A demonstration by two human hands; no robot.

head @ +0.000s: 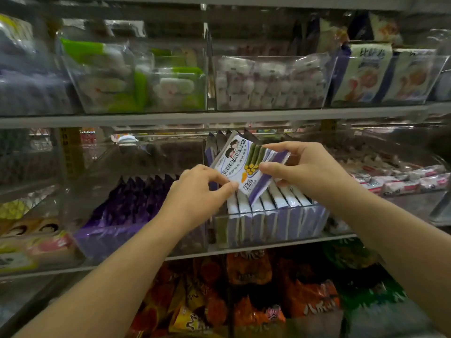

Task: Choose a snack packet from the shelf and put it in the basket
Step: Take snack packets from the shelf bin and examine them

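A white and purple snack packet (246, 162) with green sticks printed on it is held tilted above a clear bin (268, 228) on the middle shelf. My right hand (300, 167) pinches its right side between thumb and fingers. My left hand (197, 191) pinches its lower left edge. Below it, several packets of the same kind (275, 203) stand in a row inside the bin. No basket is in view.
A bin of dark purple packets (136, 203) sits to the left. Pink-wrapped bars (402, 179) lie to the right. The upper shelf (219, 115) carries clear bins of marshmallow-like sweets and biscuit packs. Orange and yellow chip bags (244, 289) fill the lower shelf.
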